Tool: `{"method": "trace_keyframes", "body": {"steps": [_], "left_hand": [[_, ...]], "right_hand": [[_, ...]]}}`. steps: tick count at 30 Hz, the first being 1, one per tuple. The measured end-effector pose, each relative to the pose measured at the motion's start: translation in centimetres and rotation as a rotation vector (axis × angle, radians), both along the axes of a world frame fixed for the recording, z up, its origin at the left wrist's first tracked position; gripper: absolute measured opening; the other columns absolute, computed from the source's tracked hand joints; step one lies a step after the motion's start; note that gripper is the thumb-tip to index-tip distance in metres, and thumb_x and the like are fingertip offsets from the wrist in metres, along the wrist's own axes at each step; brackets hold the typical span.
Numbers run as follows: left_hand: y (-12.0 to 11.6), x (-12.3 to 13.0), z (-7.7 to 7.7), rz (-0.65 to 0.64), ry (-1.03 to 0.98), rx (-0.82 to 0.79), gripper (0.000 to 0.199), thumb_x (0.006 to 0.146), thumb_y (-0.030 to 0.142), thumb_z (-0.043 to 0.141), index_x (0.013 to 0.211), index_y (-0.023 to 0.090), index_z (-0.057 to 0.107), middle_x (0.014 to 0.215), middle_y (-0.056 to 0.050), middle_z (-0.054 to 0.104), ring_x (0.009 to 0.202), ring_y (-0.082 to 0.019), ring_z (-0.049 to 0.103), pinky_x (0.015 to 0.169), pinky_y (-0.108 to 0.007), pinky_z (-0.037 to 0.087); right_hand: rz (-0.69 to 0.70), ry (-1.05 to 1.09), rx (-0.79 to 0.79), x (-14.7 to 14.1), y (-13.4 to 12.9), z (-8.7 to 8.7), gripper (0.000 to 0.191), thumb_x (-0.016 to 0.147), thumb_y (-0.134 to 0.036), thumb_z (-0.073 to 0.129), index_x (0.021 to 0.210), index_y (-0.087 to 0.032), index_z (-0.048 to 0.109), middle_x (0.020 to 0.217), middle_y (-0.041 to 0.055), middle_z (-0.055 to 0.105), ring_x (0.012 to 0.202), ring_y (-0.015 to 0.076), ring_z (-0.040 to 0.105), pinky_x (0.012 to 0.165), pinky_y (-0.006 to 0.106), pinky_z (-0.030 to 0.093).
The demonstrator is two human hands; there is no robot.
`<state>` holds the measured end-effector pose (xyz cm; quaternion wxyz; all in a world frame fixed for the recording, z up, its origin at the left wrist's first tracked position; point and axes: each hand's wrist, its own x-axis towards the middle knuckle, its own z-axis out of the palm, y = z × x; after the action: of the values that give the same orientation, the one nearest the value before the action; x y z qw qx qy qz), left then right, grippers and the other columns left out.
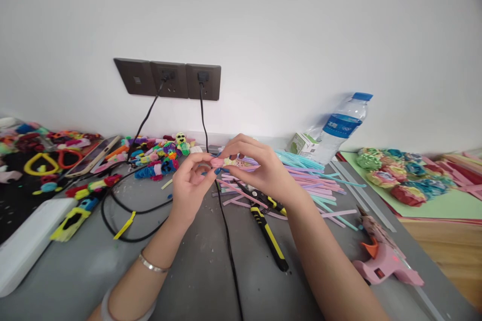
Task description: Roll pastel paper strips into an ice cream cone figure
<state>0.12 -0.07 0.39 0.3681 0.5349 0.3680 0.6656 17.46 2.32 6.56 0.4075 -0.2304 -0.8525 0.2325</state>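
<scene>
Above the middle of the table, my left hand (191, 185) and my right hand (261, 168) meet at the fingertips. Between them is a small pink piece (217, 162), pinched from both sides; its kind is too small to make out. Beside it, framed by my right thumb and fingers, shows a yellowish speckled patch (241, 162), and I cannot tell if it belongs to the same piece. Under my right hand lie wire strippers (269, 235) with black and yellow handles. Pastel pipe cleaners (301, 180) spread in a heap behind and beside that hand.
A pink glue gun (387, 263) lies at the right. A water bottle (341, 128) leans against the wall by a small box (303, 144). Colourful fuzzy figures (161, 168), a phone (92, 155) and a white bar (33, 241) are left. A black cable (228, 241) crosses the table.
</scene>
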Motion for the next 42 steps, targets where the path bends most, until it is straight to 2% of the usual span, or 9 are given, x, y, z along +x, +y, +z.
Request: {"method": "trace_keyframes", "body": {"steps": [9,14,20,25,29,34,42], "left_hand": [[-0.1,0.0,0.1,0.005,0.041,-0.032,0.019,0.075,0.029,0.075,0.091,0.022,0.067,0.093,-0.006,0.069,0.084,-0.017,0.067,0.059,-0.022,0.056],[0.1,0.0,0.0,-0.031,-0.020,-0.039,0.022,0.077,0.032,0.074,0.095,0.021,0.066,0.094,-0.006,0.070,0.088,-0.018,0.068,0.059,-0.022,0.057],[0.3,0.1,-0.1,-0.061,-0.093,-0.088,0.029,0.072,0.033,0.080,0.095,0.022,0.065,0.092,-0.006,0.069,0.091,-0.019,0.068,0.059,-0.022,0.058],[0.6,0.0,-0.2,-0.076,-0.166,-0.134,0.032,0.067,0.033,0.083,0.091,0.022,0.065,0.091,-0.005,0.070,0.086,-0.018,0.069,0.063,-0.024,0.059],[0.7,-0.1,-0.4,-0.112,-0.161,-0.136,0.027,0.067,0.031,0.083,0.084,0.020,0.066,0.088,-0.006,0.071,0.084,-0.017,0.070,0.066,-0.025,0.059],[0.7,0.0,-0.4,-0.164,-0.162,-0.142,0.023,0.066,0.030,0.084,0.081,0.019,0.069,0.087,-0.006,0.070,0.083,-0.017,0.069,0.060,-0.022,0.057],[0.8,-0.2,-0.3,-0.104,-0.094,-0.086,0.018,0.068,0.030,0.082,0.081,0.020,0.073,0.095,-0.009,0.070,0.094,-0.021,0.068,0.058,-0.022,0.058]], "right_hand": [[-0.036,0.000,-0.056,-0.3,0.1,-0.1,0.006,0.092,-0.022,0.059,0.091,-0.020,0.064,0.089,0.0049,0.062,0.082,0.0170,0.057,0.075,0.031,0.048],[-0.061,0.017,-0.118,-0.2,0.4,-0.5,0.007,0.091,-0.023,0.060,0.086,-0.019,0.061,0.085,0.0029,0.062,0.078,0.0149,0.056,0.070,0.028,0.044],[-0.065,0.042,-0.155,-0.5,0.4,-1.1,0.010,0.089,-0.019,0.060,0.081,-0.020,0.053,0.083,0.0018,0.061,0.078,0.0148,0.056,0.068,0.027,0.042],[-0.041,0.008,-0.152,-0.1,0.4,-0.7,0.006,0.088,-0.023,0.062,0.089,-0.020,0.057,0.087,0.0026,0.062,0.078,0.0152,0.055,0.069,0.028,0.045],[0.028,-0.043,-0.123,0.4,0.4,-0.2,0.013,0.089,-0.023,0.062,0.102,-0.021,0.064,0.093,0.0046,0.065,0.081,0.0160,0.057,0.071,0.029,0.047],[0.043,-0.043,-0.140,0.5,0.3,-0.1,0.012,0.092,-0.024,0.059,0.099,-0.020,0.067,0.087,0.0040,0.066,0.077,0.0151,0.058,0.067,0.027,0.047],[-0.019,-0.013,-0.205,0.5,0.4,-0.4,0.011,0.089,-0.020,0.057,0.097,-0.019,0.065,0.092,0.0042,0.069,0.077,0.0141,0.060,0.067,0.028,0.045]]}}
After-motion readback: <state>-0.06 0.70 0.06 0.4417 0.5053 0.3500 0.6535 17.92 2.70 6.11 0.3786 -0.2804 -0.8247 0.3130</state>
